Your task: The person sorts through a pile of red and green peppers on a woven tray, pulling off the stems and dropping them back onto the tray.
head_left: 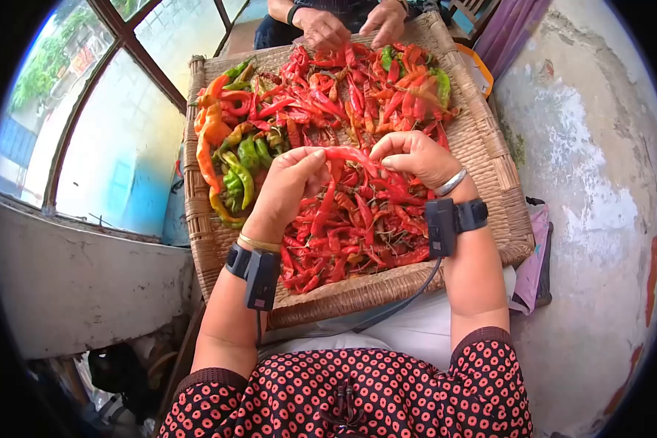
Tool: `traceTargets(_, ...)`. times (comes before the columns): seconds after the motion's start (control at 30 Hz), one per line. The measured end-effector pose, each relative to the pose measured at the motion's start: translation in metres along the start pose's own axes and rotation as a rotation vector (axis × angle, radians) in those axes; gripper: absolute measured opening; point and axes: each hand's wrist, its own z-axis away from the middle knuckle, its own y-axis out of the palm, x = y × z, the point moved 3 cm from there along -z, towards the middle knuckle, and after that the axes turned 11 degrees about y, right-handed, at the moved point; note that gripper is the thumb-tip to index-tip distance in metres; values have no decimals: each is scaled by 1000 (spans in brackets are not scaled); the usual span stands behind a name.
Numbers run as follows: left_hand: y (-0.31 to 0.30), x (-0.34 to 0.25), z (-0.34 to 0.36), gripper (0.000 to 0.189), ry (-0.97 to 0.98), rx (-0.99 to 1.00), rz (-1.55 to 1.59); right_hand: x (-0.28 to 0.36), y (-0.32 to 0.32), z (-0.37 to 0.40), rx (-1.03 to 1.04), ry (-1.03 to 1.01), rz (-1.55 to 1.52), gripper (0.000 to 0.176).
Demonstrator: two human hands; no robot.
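Observation:
A long red chili pepper (349, 153) is stretched level between my two hands, above the heap. My left hand (293, 179) pinches one end between thumb and forefinger. At the other end, my right hand (418, 159) has its thumb and fingers closed on the pepper, its other fingers curled in. Below them lies a dense pile of wrinkled red chili peppers (358, 233), many with dry stems. To the left of my left hand are green peppers (250, 155) and an orange pepper (212, 128).
The peppers lie on a woven wicker tray (482, 146) with a thick rim. Across it, another person's hands (323, 29) work over the far edge. A framed window (124, 109) stands left, a peeling wall (577, 168) right. A cable (401, 310) hangs from my right wrist device.

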Motion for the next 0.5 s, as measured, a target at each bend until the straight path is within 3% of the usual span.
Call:
traceTargets(0.1, 15, -9, 0, 28, 85, 124, 11, 8, -4, 1, -12, -42, -81, 17)
traceTargets(0.23, 17, -13, 4, 26, 181, 36, 96, 5, -3, 4, -54, -76, -194, 17)
traceTargets(0.43, 5, -7, -1, 35, -6, 61, -20, 5, -1, 8, 59, 17, 107, 18)
traceTargets(0.5, 10, -15, 0, 48, 241, -144, 157, 11, -7, 15, 14, 83, -138, 22)
